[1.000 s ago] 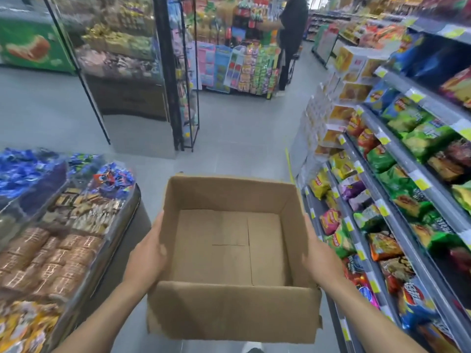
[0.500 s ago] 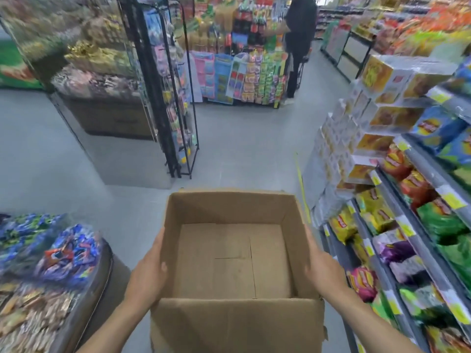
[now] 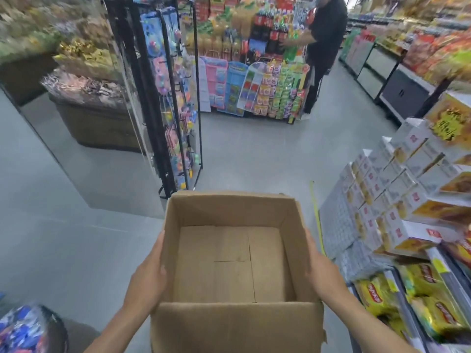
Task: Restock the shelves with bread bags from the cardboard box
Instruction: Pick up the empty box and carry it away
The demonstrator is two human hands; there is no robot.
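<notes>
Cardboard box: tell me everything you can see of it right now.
The cardboard box is plain brown corrugated board, open-topped and upright, held above the grey floor. It is empty: only bare bottom flaps and their seams show. The near wall's right edge looks slightly torn. The left hand presses flat on its left outer wall, the right hand on its right; nothing else touches it.

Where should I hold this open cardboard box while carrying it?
Hold the cardboard box by its opposite side walls, left hand from the left, right hand from the right, palms flat: the walls are broad, flat and upright, and the top is open.
</notes>
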